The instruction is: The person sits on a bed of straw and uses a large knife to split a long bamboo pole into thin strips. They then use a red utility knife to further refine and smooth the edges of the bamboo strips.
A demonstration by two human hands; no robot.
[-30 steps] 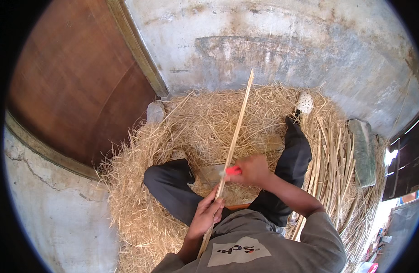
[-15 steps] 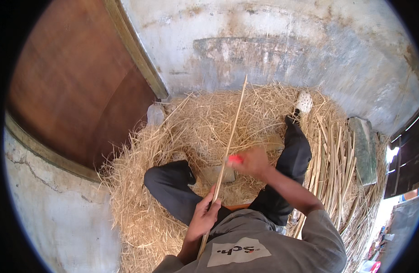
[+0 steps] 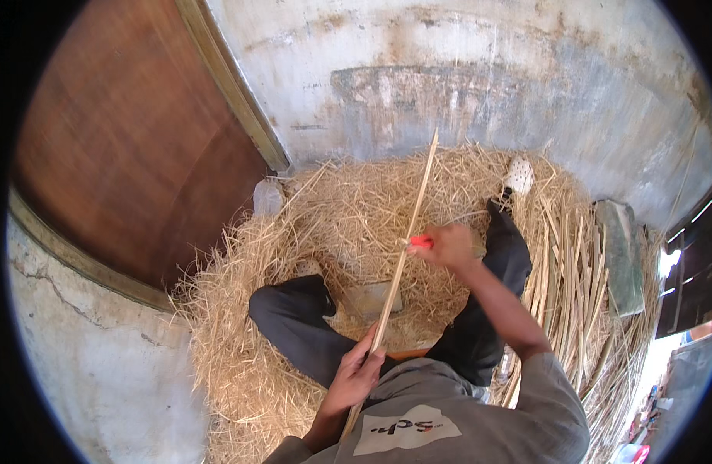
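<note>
A long, thin pale bamboo strip (image 3: 406, 267) slants from my lap up toward the wall, its far end free in the air. My left hand (image 3: 356, 377) is wrapped round its lower part, close to my body. Farther along, my right hand (image 3: 453, 246) is closed on a small red-handled tool (image 3: 422, 241), which meets the strip about midway up. The tool's working end is too small to make out, so its exact kind is unclear.
Straw-like shavings (image 3: 255, 371) cover the floor around my bent legs. A bundle of bamboo strips (image 3: 561, 286) lies at right, beside a greenish slab (image 3: 622, 259). A stained wall (image 3: 464, 85) rises ahead, and a brown door panel (image 3: 132, 147) stands at left. A block (image 3: 371, 298) lies between my legs.
My right hand has moved up and away along the strip with the red-handled tool. The strip's far end has shifted slightly right, while my left hand keeps its hold.
</note>
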